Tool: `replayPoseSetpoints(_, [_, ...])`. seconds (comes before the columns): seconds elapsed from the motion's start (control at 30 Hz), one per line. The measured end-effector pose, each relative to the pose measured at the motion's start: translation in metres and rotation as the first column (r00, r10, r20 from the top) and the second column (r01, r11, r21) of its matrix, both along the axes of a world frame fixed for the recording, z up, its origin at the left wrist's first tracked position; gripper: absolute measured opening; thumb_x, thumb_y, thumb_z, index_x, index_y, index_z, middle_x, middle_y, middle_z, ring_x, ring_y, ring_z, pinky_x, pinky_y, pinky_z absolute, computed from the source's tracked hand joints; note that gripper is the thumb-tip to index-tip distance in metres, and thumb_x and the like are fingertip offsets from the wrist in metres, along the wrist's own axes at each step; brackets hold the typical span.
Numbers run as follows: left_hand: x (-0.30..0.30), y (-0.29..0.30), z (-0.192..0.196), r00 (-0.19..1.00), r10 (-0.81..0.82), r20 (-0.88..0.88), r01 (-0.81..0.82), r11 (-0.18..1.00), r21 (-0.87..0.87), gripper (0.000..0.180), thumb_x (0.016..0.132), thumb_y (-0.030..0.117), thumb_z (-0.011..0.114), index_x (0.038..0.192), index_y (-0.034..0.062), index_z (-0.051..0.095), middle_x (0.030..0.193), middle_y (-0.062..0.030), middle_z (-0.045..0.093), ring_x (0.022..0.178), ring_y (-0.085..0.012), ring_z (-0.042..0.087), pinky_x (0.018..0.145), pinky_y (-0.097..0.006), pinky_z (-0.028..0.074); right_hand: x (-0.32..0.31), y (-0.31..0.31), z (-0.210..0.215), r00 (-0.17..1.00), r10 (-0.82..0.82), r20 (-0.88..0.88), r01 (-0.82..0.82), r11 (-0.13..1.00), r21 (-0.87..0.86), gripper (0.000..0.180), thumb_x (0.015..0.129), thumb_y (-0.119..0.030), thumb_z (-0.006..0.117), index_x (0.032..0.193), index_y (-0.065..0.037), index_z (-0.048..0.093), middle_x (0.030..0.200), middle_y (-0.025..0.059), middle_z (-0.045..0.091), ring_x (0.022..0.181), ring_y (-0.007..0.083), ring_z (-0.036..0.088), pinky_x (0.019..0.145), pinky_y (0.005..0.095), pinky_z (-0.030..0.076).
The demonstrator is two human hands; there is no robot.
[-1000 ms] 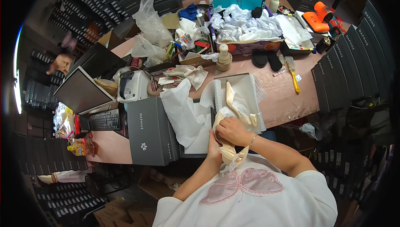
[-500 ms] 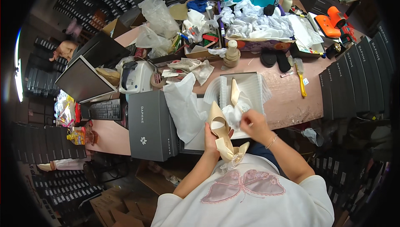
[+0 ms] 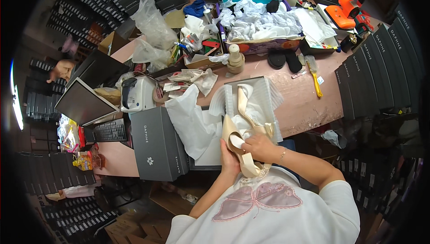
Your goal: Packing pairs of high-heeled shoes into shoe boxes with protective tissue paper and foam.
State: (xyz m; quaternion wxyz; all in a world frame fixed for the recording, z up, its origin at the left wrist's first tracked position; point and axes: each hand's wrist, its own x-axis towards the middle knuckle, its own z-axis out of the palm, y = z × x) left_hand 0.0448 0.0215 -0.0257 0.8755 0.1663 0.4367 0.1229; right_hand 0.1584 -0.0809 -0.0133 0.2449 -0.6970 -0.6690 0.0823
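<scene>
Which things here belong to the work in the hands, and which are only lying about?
In hand:
left hand
right hand
beige shoe
second shoe
open box
white paper

Lying about:
grey lid
keyboard
brush
black insoles
tape rolls

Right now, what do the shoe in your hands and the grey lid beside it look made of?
The beige shoe looks like smooth, faintly glossy leather or imitation; it catches soft highlights. The grey box lid looks like matte cardboard, with crisp folded edges and no shine.
</scene>
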Motion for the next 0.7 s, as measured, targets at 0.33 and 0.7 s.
replayPoseSetpoints(0.33, [-0.007,0.015,-0.001,0.997,-0.040,0.065,0.043,0.998,-0.048,0.069,0.093,0.067,0.027,0.123,0.0073,0.047,0.110,-0.0120,0.057,0.097,-0.0260,0.059,0.082,-0.041,0.052,-0.019,0.024,0.038,0.651,-0.164,-0.741,0.047,0.983,-0.177,0.047,0.092,-0.036,0.052,0.108,0.008,0.050,0.104,0.0269,0.053,0.096,0.0423,0.051,0.085,0.0439,0.042])
replayPoseSetpoints(0.7, [-0.024,0.047,-0.002,0.965,-0.173,0.197,0.164,0.984,0.064,0.063,0.096,0.058,0.036,0.139,0.0127,0.032,0.120,-0.0117,0.054,0.108,-0.0264,0.056,0.092,-0.042,0.048,-0.044,0.069,0.005,0.663,-0.175,-0.728,-0.009,0.970,-0.241,0.067,0.094,-0.047,0.045,0.113,0.017,0.043,0.109,0.0378,0.047,0.103,0.0411,0.050,0.095,0.0443,0.037])
